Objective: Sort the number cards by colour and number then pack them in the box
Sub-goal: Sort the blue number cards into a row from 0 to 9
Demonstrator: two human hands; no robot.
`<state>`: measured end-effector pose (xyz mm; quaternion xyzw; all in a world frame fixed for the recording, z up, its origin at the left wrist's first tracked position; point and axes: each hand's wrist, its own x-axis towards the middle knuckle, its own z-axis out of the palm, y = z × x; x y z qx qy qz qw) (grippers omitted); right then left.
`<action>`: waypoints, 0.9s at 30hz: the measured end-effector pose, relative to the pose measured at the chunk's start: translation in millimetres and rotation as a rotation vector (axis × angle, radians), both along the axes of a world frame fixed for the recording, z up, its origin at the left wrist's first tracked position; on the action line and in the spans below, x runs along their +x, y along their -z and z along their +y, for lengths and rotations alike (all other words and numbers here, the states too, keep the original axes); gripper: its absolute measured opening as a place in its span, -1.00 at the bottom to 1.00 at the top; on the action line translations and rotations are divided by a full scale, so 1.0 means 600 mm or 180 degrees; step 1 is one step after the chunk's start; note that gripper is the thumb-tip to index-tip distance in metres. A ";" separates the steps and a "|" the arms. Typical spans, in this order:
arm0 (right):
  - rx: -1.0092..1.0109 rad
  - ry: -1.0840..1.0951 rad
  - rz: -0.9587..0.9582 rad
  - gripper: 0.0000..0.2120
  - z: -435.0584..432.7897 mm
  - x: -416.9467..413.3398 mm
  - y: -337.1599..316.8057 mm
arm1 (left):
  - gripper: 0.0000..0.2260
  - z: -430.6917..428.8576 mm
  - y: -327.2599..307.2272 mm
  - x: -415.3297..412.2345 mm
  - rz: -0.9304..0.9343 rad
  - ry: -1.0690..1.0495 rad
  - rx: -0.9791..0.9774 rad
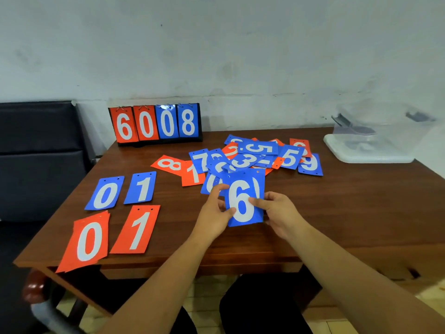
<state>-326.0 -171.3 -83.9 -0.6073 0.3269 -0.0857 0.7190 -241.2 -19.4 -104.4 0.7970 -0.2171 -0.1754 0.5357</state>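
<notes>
Sorting in hand, early stage, by my reckoning.

1. Red 0 (90, 242): lay at the front left of the table (337, 208), its lower corner hanging over the edge. It looked to be more than one card stacked.
2. Red 1 (137, 231): flat, just beside the red 0.
3. Left hand (215, 213) and right hand (280, 213): each pinched one long edge of the blue 6 (243, 201), thumb on the face and fingers behind. The card was raised and tilted above the table's middle. A white curve at its right edge suggested a second card behind it.
4. Blue 0 (105, 193) and blue 1 (140, 188): side by side behind the red pair, apart from it.
5. Heap (252, 155): unsorted red and blue cards, overlapping at all angles, just beyond the hands.
6. Box (370, 143): clear plastic, at the far right corner, well apart from the rows. I saw no cards in it.
7. Scoreboard (156, 124): stood at the far edge and read 6008.

Handling, as judged: the cards seemed thin, light, bendy and slick-faced. They would likely slide over one another and cling in pairs. They would be best taken by a long edge, away from the punched holes at the top. Each one should be fanned apart before laying it down.
</notes>
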 end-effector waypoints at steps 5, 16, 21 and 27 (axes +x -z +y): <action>-0.0647 0.0629 0.0086 -0.83 -0.084 -0.024 0.007 | -0.64 -0.067 0.010 -0.002 -0.0260 -0.0140 0.0181; -0.2335 0.0809 0.1020 -0.53 -0.220 -0.062 0.052 | -0.72 -0.164 0.055 0.008 -0.2323 0.0809 0.1365; -0.2622 0.1004 0.1227 -0.54 -0.278 -0.076 0.048 | -0.71 -0.183 0.063 0.010 -0.2382 0.1067 0.1263; -0.4142 0.0013 0.1348 -0.53 -0.287 -0.099 0.073 | -0.71 -0.203 0.071 0.007 -0.2347 0.1146 0.1242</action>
